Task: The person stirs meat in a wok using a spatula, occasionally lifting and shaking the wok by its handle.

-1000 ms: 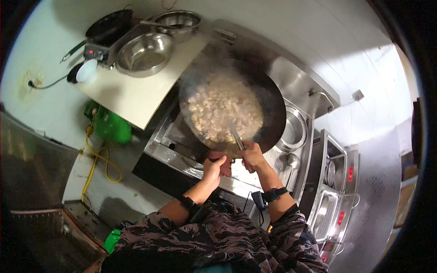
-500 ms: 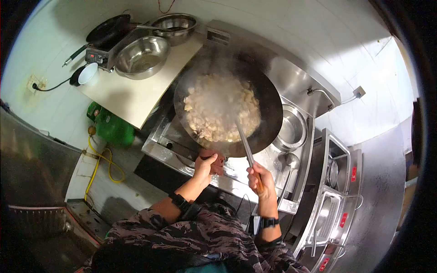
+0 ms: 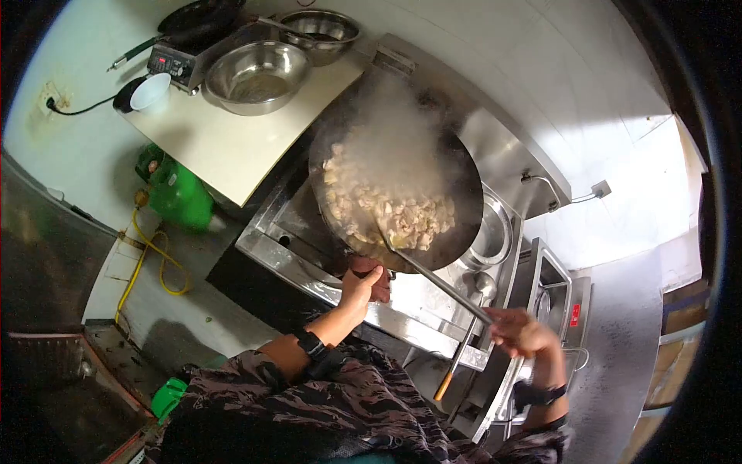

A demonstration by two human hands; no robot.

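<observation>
A large dark wok point(image 3: 465, 209) sits on the stove, holding steaming pale chopped food point(image 3: 410, 220) that looks like cut meat pieces. My left hand point(image 3: 359, 294) is closed on a folded reddish-brown cloth point(image 3: 379, 286) at the wok's near edge; whatever the cloth covers there is hidden. My right hand point(image 3: 522, 334), slightly blurred, grips the end of a long-handled metal cooking utensil point(image 3: 440, 284) to the right of the stove front. The utensil slants up and left over the rim, its head buried in the food near the wok's left side.
A ladle point(image 3: 468, 340) with a wooden handle lies right of the wok, near a steel pot point(image 3: 495, 232). Steel bowls point(image 3: 259, 85), a white bowl point(image 3: 150, 93) and a small cooker point(image 3: 171, 66) stand on the side table point(image 3: 232, 147). A green gas cylinder point(image 3: 179, 197) stands below.
My right hand has swung right and down, and the utensil now lies at a flatter slant with its head further left. Food has shifted toward the wok's near right side.
</observation>
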